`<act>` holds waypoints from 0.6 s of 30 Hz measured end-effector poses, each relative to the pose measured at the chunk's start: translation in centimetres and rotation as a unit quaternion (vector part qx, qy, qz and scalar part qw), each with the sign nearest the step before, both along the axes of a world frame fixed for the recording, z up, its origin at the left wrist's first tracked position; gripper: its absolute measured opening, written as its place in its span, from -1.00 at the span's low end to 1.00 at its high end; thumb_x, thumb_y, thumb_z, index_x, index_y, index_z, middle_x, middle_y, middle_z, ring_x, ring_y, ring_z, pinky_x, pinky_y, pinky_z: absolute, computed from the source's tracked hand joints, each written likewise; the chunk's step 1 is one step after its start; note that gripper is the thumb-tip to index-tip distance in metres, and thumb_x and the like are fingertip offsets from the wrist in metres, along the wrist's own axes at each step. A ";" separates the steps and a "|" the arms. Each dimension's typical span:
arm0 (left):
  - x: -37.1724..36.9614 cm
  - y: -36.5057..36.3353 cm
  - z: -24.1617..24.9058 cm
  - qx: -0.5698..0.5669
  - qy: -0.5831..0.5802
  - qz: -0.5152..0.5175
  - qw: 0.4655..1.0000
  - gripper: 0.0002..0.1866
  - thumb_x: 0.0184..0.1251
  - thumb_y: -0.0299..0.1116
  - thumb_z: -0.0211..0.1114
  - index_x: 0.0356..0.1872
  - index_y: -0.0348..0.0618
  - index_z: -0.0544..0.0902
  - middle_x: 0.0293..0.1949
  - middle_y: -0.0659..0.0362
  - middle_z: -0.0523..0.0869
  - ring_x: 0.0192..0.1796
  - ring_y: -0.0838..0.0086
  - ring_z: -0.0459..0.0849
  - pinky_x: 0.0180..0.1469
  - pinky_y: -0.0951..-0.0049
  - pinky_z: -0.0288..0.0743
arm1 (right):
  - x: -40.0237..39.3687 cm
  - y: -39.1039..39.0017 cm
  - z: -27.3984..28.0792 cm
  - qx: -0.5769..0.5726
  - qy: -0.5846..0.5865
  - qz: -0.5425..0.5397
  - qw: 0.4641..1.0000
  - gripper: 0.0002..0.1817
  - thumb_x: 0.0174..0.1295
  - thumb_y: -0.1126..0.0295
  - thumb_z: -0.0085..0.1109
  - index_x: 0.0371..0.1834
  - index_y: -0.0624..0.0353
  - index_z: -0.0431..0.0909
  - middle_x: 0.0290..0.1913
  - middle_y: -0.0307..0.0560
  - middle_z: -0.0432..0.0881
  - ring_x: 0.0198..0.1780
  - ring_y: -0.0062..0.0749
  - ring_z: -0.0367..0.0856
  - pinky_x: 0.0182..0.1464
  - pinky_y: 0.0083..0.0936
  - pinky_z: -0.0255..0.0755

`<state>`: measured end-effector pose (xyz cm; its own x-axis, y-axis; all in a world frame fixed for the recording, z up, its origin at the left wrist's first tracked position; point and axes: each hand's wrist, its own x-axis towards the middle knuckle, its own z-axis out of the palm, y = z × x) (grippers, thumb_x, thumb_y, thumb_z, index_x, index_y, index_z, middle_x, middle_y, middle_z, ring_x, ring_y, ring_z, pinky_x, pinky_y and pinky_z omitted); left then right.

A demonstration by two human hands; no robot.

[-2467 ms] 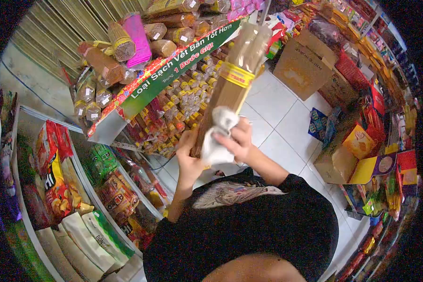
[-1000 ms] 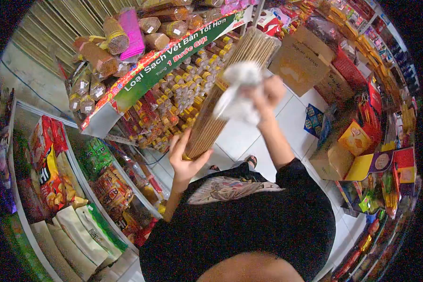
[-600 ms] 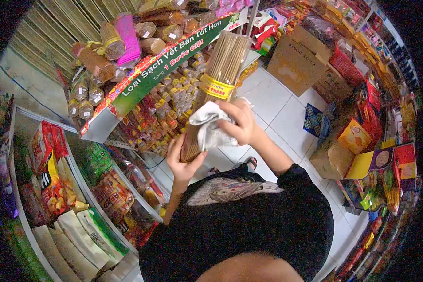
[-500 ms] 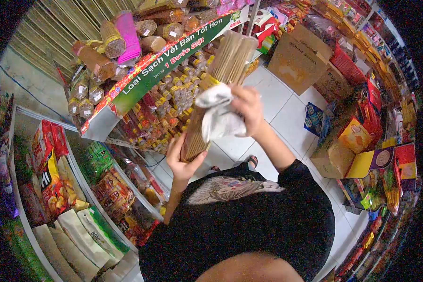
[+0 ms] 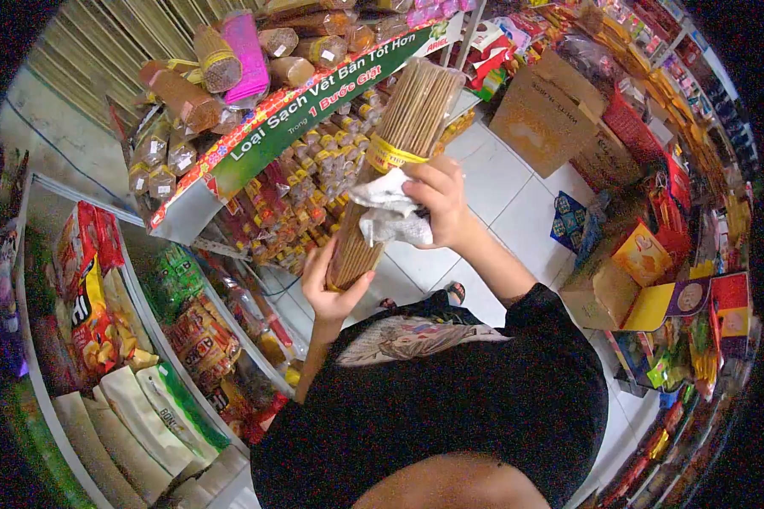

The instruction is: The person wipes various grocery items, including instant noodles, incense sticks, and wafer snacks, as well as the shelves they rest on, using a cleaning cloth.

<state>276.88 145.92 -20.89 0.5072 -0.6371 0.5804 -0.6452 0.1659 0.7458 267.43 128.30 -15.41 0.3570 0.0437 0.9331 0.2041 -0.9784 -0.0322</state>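
A long bundle of incense sticks (image 5: 416, 110) in clear wrapping, with a yellow band round its middle, is held slantwise in front of my body. My left hand (image 5: 335, 284) is closed around its lower end, thumb on the near side. Bunched in the fingers of my right hand (image 5: 440, 201) is a white cloth (image 5: 390, 193), lying against the bundle just below the yellow band. Part of the band and the sticks beneath is hidden by the cloth.
Stacked incense packs (image 5: 314, 157) fill a rack behind a green sign (image 5: 314, 110). Snack shelves (image 5: 102, 297) stand at left. Cardboard boxes (image 5: 535, 119) and an open carton (image 5: 598, 293) sit on the tiled floor (image 5: 505, 208) at right.
My right hand and the cloth have shifted slightly left, and the cloth is more bunched. More of the yellow band shows. My left hand keeps its hold on the lower end.
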 end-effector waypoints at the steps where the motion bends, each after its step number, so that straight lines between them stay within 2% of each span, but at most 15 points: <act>1: -0.1 -0.1 -0.4 0.000 0.000 0.002 1.000 -0.40 -0.43 -0.49 0.33 -0.18 -0.48 0.36 -0.34 0.06 0.44 -0.27 0.36 0.45 -0.22 0.46 0.33 | 0.0 -0.2 0.1 -0.024 0.013 -0.010 1.000 -0.53 -0.28 0.20 0.08 -0.24 0.16 0.31 -0.11 -0.03 0.34 -0.27 -0.23 0.30 -0.24 -0.32 0.15; 3: -0.3 -0.5 -1.4 -0.105 0.089 0.007 0.990 -0.42 -0.44 -0.45 0.35 -0.21 -0.41 0.42 -0.42 0.07 0.50 -0.41 0.39 0.42 -0.34 0.48 0.28 | -0.1 -0.6 1.0 -0.048 0.026 -0.018 0.998 -0.52 -0.29 0.19 0.09 -0.24 0.17 0.33 -0.12 -0.04 0.34 -0.27 -0.24 0.30 -0.24 -0.33 0.15; 6: -0.4 -0.2 -0.9 -0.096 0.073 0.008 0.993 -0.43 -0.43 -0.45 0.35 -0.21 -0.42 0.42 -0.41 0.06 0.49 -0.37 0.38 0.43 -0.31 0.48 0.28 | -0.6 -1.5 3.4 -0.007 -0.010 -0.109 0.994 -0.47 -0.35 0.19 0.13 -0.22 0.20 0.36 -0.16 -0.02 0.35 -0.24 -0.24 0.32 -0.26 -0.39 0.16; 10: -0.7 -0.3 -1.8 -0.082 0.095 -0.013 0.992 -0.41 -0.42 -0.45 0.35 -0.19 -0.43 0.40 -0.36 0.06 0.49 -0.32 0.41 0.44 -0.26 0.48 0.30 | 0.2 -0.5 2.9 0.059 -0.038 -0.128 0.989 -0.47 -0.39 0.22 0.17 -0.22 0.11 0.39 -0.24 0.02 0.34 -0.28 -0.22 0.31 -0.31 -0.40 0.15; 12: -1.2 -0.3 -2.7 -0.088 0.220 -0.034 0.971 -0.39 -0.40 -0.43 0.34 -0.15 -0.42 0.37 -0.27 0.09 0.49 -0.25 0.43 0.44 -0.19 0.48 0.30 | 1.2 1.4 0.0 0.036 -0.046 -0.084 0.995 -0.51 -0.37 0.18 0.16 -0.24 0.05 0.41 -0.28 0.00 0.34 -0.31 -0.24 0.30 -0.34 -0.36 0.15; 13: -1.2 -0.4 -2.8 -0.089 0.220 -0.034 0.971 -0.39 -0.40 -0.43 0.34 -0.15 -0.42 0.37 -0.27 0.09 0.49 -0.25 0.43 0.44 -0.19 0.48 0.30 | 0.2 2.9 -0.2 0.022 0.082 -0.075 0.994 -0.52 -0.36 0.13 0.15 -0.25 0.01 0.43 -0.34 -0.05 0.34 -0.33 -0.28 0.29 -0.36 -0.34 0.15; 15: -1.0 -0.3 -3.2 -0.145 0.304 -0.104 0.936 -0.46 -0.26 -0.40 0.24 -0.13 -0.38 0.36 -0.22 0.13 0.47 -0.19 0.45 0.44 -0.12 0.48 0.29 | 0.2 4.5 -3.0 -0.054 0.112 0.022 0.992 -0.55 -0.35 0.11 0.07 -0.28 -0.01 0.45 -0.38 -0.18 0.35 -0.35 -0.36 0.28 -0.38 -0.38 0.14; 16: -0.5 -0.2 -5.2 -0.154 0.505 -0.113 0.842 -0.55 -0.13 -0.33 0.10 -0.14 -0.35 0.37 -0.21 0.14 0.47 -0.18 0.45 0.45 -0.12 0.47 0.31 | 0.2 4.9 -3.4 -0.104 0.090 0.034 0.990 -0.56 -0.34 0.12 0.06 -0.28 0.00 0.44 -0.37 -0.19 0.35 -0.35 -0.38 0.28 -0.37 -0.39 0.15; 17: -0.5 -0.6 -3.8 -0.137 0.474 -0.093 0.865 -0.57 -0.04 -0.27 0.00 -0.14 -0.34 0.37 -0.22 0.12 0.47 -0.18 0.45 0.45 -0.13 0.48 0.33 | 0.1 5.1 -3.6 -0.153 0.068 0.044 0.985 -0.56 -0.33 0.13 0.04 -0.28 0.02 0.44 -0.36 -0.20 0.36 -0.35 -0.40 0.28 -0.37 -0.41 0.15; 18: 0.1 -0.7 -5.4 -0.119 0.520 -0.126 0.837 -0.57 0.00 -0.24 -0.03 -0.13 -0.35 0.35 -0.22 0.09 0.48 -0.20 0.41 0.48 -0.18 0.48 0.36 | 0.2 4.8 -3.6 -0.126 0.071 0.071 0.987 -0.53 -0.38 0.16 0.08 -0.27 0.05 0.42 -0.36 -0.16 0.35 -0.35 -0.41 0.28 -0.34 -0.41 0.17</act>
